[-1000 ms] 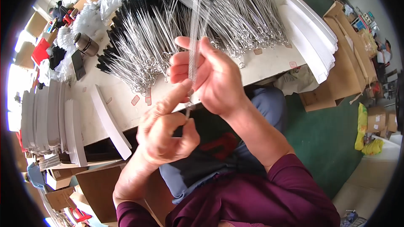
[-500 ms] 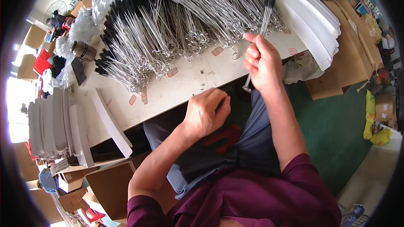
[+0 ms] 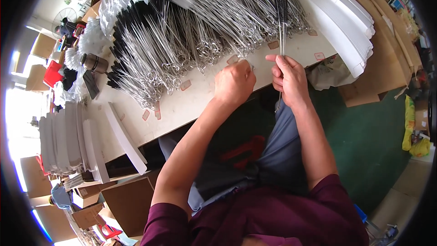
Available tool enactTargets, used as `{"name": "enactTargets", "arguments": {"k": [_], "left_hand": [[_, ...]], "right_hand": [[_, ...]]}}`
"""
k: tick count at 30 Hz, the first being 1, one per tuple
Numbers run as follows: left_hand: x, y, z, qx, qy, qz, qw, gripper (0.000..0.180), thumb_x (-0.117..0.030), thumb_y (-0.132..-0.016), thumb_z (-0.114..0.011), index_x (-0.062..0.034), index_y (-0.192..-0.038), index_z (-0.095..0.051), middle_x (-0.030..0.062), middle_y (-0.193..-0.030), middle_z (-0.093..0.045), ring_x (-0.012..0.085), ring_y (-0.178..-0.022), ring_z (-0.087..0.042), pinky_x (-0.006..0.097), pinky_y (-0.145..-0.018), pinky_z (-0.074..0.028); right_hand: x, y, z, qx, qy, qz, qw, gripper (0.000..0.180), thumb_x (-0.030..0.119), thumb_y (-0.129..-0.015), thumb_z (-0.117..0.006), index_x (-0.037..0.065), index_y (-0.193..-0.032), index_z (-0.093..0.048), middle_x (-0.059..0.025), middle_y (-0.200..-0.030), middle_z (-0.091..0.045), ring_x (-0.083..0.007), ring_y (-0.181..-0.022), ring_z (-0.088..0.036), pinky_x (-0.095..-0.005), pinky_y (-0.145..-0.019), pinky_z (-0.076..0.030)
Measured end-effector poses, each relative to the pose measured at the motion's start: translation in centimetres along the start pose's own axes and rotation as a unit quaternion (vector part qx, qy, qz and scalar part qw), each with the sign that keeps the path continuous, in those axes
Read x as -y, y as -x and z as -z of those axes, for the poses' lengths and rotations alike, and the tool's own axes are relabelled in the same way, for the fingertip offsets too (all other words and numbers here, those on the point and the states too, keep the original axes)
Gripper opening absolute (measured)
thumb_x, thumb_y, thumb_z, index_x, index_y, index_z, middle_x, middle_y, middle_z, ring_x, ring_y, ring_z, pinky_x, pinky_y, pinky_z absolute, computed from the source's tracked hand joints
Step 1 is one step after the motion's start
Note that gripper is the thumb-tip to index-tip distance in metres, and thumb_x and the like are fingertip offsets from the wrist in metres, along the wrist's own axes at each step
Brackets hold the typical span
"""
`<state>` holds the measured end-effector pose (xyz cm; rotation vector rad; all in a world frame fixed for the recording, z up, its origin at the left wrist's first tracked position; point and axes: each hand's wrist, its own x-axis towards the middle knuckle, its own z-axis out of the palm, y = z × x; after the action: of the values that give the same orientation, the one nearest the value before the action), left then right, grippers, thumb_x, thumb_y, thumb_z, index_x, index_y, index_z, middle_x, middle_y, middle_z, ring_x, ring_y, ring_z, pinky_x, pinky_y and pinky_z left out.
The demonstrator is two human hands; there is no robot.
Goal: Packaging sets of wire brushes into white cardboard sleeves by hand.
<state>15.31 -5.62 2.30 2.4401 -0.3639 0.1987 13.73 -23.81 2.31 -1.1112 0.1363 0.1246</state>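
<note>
Several thin tube brushes with black bristles [image 3: 281, 10] and twisted wire stems stand nearly upright in my right hand [image 3: 290, 79]. Its fingers are closed round the stems, and the wire loop ends [image 3: 277, 105] hang below the fist. My left hand [image 3: 234, 82] is closed at the table's front edge, its fingertips at a small wire loop [image 3: 252, 67]. The rest of whatever it pinches is hidden by the fingers. Just beyond both hands lies a wide heap of similar brushes [image 3: 159, 41], loops toward me.
Long white card strips are stacked on the table [image 3: 177, 102] at left [image 3: 61, 139] and right [image 3: 339, 23]; a single strip [image 3: 125, 136] juts over the front edge. A dark bottle [image 3: 94, 63] and a phone [image 3: 91, 84] lie at far left. Right of the table is a cardboard box [image 3: 382, 41].
My left hand has moved up and right to the table edge, to a wire loop. My right hand has dropped slightly, and the brushes in it now stand straighter.
</note>
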Motion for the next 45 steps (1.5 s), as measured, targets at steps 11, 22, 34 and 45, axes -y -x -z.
{"name": "enactTargets", "arguments": {"k": [11, 22, 34, 45], "left_hand": [[-2.1, 3.7, 4.8, -0.122, 0.097, -0.085, 0.984, 0.010, 0.004, -0.078, -0.070, 0.0000, -0.080, -0.061, 0.0144, -0.094, -0.068, 0.0226, -0.070, -0.070, 0.033, -0.061, -0.057], [-4.6, 3.8, 7.5, -0.158, 0.060, -0.171, 0.971, 0.016, 0.006, -0.076, -0.071, -0.0028, -0.081, -0.059, 0.0166, -0.106, -0.071, 0.0304, -0.088, -0.073, 0.037, -0.073, -0.060], [-9.4, 6.7, 16.1, -0.135, 0.160, -0.209, 0.955, 0.012, 0.014, -0.090, -0.059, 0.0021, -0.094, -0.058, 0.0265, -0.107, -0.072, 0.0235, -0.083, -0.074, 0.031, -0.075, -0.061], [-5.5, 6.3, 29.6, -0.143, 0.436, -0.071, 0.886, 0.014, -0.008, -0.099, -0.051, 0.0050, -0.099, -0.056, 0.0380, -0.111, -0.066, 0.0380, -0.090, -0.075, 0.040, -0.067, -0.062]], "right_hand": [[1.1, -3.4, -3.9, 0.098, 0.075, 0.025, 0.992, 0.032, 0.028, -0.110, -0.053, 0.000, -0.112, -0.069, -0.0074, -0.089, -0.070, -0.0119, -0.068, -0.063, -0.0278, -0.059, -0.054], [-0.3, -8.5, -8.0, 0.133, 0.023, -0.044, 0.990, 0.032, 0.021, -0.108, -0.052, -0.009, -0.114, -0.062, -0.0203, -0.113, -0.069, -0.0283, -0.099, -0.071, -0.0402, -0.093, -0.059], [-1.1, -10.7, -8.1, 0.094, 0.034, -0.018, 0.995, 0.034, 0.015, -0.107, -0.050, -0.015, -0.115, -0.063, -0.0290, -0.112, -0.069, -0.0328, -0.091, -0.074, -0.0413, -0.082, -0.065], [0.4, -8.8, -7.6, 0.117, 0.198, 0.079, 0.970, 0.033, 0.021, -0.110, -0.052, -0.008, -0.107, -0.067, -0.0179, -0.102, -0.073, -0.0240, -0.086, -0.075, -0.0334, -0.077, -0.064]]}}
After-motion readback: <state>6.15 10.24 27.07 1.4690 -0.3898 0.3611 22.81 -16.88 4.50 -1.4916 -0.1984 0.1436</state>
